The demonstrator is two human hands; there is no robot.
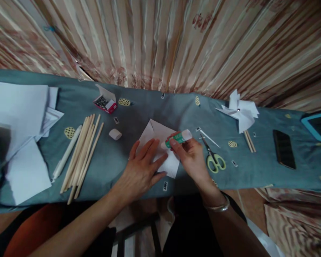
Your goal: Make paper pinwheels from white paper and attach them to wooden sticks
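A square of white paper with folded flaps lies on the cloth-covered table in front of me. My left hand rests on it, fingers spread and pressing it flat. My right hand grips a green and white glue stick, tilted so its end meets the paper near the middle. The white glue stick cap lies apart to the left. Just right of my right hand are green-handled scissors and a thin paper strip.
Wooden sticks and a white pen-like tool lie left, beside stacked paper. An open box of pins stands behind. Rightward are a paper pinwheel, a phone and a blue-framed object. A curtain hangs behind.
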